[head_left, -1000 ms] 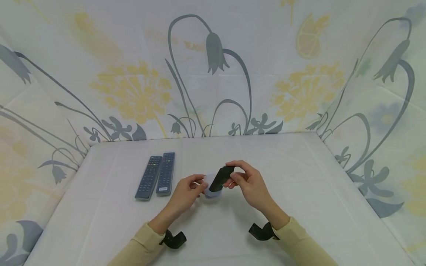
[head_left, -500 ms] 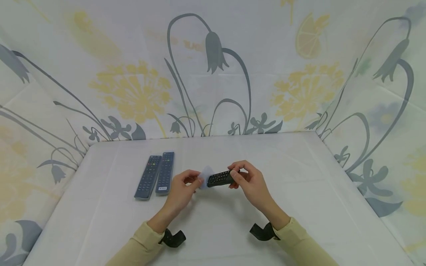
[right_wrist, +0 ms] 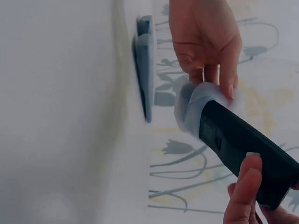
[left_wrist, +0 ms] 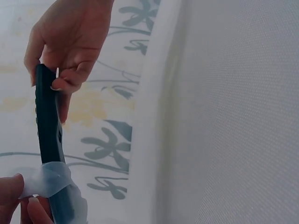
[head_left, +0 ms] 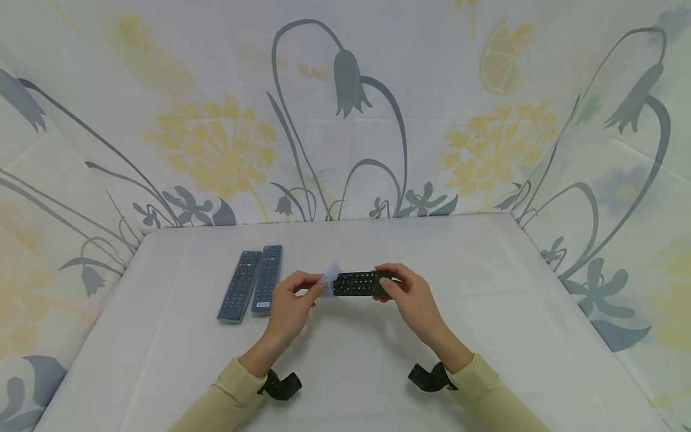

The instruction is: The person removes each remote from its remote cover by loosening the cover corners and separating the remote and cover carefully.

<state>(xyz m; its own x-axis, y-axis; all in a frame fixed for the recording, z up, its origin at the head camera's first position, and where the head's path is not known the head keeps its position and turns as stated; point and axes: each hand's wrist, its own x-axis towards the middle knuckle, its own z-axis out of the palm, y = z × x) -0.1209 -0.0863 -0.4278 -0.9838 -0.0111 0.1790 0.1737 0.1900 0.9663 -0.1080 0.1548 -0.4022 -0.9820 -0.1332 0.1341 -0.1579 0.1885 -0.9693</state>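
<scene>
Left hand (head_left: 290, 301) and right hand (head_left: 408, 295) are both clamped, above the desk (head_left: 486, 270). Leftmost, two remotes (head_left: 240, 287) lie side by side on it, seemingly in clear covers (right_wrist: 144, 41). Next, the left hand pinches a translucent sleeve (right_wrist: 197, 111) around one end of a black remote (head_left: 357, 284), whose bare right end the right hand grips.

The head view looks forward and down; both wrist views (much closer) share the held remote (head_left: 358, 284).
</scene>
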